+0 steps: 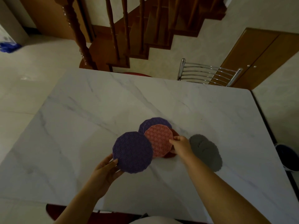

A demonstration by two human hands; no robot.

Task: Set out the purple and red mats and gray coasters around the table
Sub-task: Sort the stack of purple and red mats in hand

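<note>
Between the two sets of fingers, toward the near middle of the white marble surface (97,110), lies a loose cluster of round patterned mats. The left hand (105,172) grips a purple mat (132,152) by its near left edge, its fingers (113,162) curled round the rim, some above it and some beneath. That mat overlaps the left side of a pink-red mat (159,140); whether it is lifted clear of the surface I cannot tell. The right hand (182,147) pinches the right edge of the pink-red mat, its fingers (174,140) pressed together on the rim. Under that mat a darker red mat (169,155) shows only as slivers beside and below the right fingers. Just beyond the right fingers, partly covered by the pink-red mat, sit more purple mats (155,122), stacked slightly askew. Just right of the right hand, apart from the mats, a pile of gray coasters (205,152) rests flat on the surface, fanned toward the near right. Far beyond the fingers, past the surface's far edge, stand a chrome-backed chair (208,75), the top of a red stool (135,74), a wooden staircase (129,38) and a wooden cabinet (258,54). Well right of the right fingers, off the surface's edge, a dark round container (286,157) sits lower down.
</note>
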